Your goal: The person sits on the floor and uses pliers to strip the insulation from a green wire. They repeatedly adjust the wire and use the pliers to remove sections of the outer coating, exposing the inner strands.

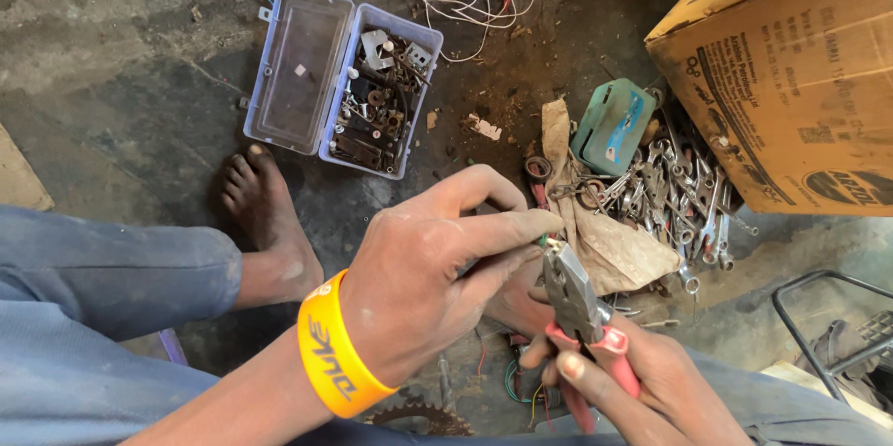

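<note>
Pliers [575, 302] with pink handles sit in the right hand [642, 381], jaws pointing up toward the left hand's fingertips; the handles' lower ends are hidden behind the fingers, and the right hand itself is cut off by the bottom edge; its fingers are curled tight round the handles. The left hand [423, 279], just left of the pliers, wears a yellow wristband [337, 358]; its thumb and forefinger pinch something small and greenish at the jaw tips, too tiny to make out, possibly a wire end. Above the pliers lies a heap of spanners [674, 199] on a dirty cloth [614, 251], partly under a cardboard box [791, 65]; a green case [614, 125] rests beside them. Up and left of the pliers an open plastic parts box [342, 83] stands on the floor; a bare foot [270, 218] lies below it; a toothed sprocket [414, 416] is half hidden under the left forearm.
</note>
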`<control>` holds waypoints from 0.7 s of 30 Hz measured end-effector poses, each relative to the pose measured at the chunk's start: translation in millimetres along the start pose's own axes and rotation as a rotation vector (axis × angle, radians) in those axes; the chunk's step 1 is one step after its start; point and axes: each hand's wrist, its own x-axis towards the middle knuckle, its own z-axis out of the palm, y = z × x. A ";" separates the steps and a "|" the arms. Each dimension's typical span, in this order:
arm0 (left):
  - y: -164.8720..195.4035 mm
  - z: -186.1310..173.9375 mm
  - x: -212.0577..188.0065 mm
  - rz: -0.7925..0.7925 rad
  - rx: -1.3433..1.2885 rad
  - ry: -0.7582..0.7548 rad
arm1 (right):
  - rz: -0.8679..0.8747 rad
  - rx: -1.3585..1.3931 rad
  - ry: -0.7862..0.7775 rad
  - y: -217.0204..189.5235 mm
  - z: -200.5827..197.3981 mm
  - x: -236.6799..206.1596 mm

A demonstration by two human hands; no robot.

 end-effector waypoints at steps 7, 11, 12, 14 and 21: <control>-1.6 0.4 1.8 -0.148 -0.188 -0.069 | -0.035 0.128 -0.063 5.4 -6.6 -1.3; -2.4 2.4 2.7 -0.158 -0.232 -0.092 | -0.007 0.056 -0.007 3.6 -10.5 -4.5; -2.6 3.1 2.9 -0.140 -0.221 -0.093 | 0.013 0.045 0.014 3.3 -11.0 -5.0; -2.9 3.8 2.4 -0.106 -0.205 -0.091 | 0.013 -0.076 0.003 1.9 -13.6 -5.5; -3.5 2.9 0.0 -0.077 -0.202 -0.126 | 0.119 -0.241 0.042 -0.7 -15.3 -7.0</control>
